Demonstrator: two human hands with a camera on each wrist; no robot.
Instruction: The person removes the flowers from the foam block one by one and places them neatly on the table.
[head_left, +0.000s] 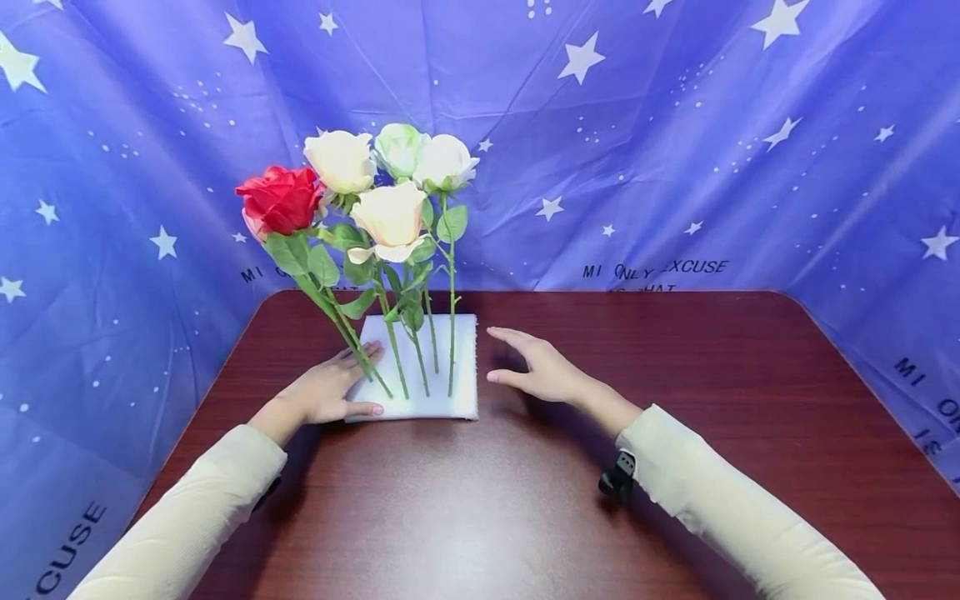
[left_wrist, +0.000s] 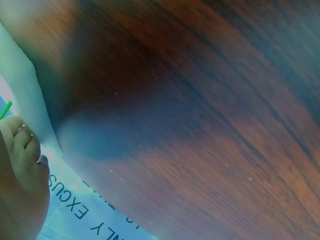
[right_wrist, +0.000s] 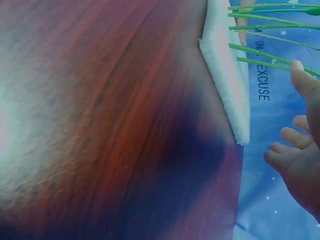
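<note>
A white foam block (head_left: 465, 358) lies flat on the table with several artificial roses stuck in it by their green stems. A red rose (head_left: 281, 200) leans left over a mostly hidden pink one. Cream (head_left: 341, 162), pale green (head_left: 399, 150), white (head_left: 446, 162) and peach (head_left: 390, 218) roses stand more upright. My left hand (head_left: 326, 392) rests on the block's left side, thumb along its front corner and fingers behind the leaning stems. Just right of the block, my right hand (head_left: 543, 367) holds nothing, thumb and fingers apart; the right wrist view shows its fingers (right_wrist: 295, 137) spread.
The dark red wooden table (head_left: 675, 375) extends to the right and in front of the block. A blue curtain (head_left: 525, 100) with white stars hangs round its back and sides. A black wrist device (head_left: 618, 477) sits at the right cuff.
</note>
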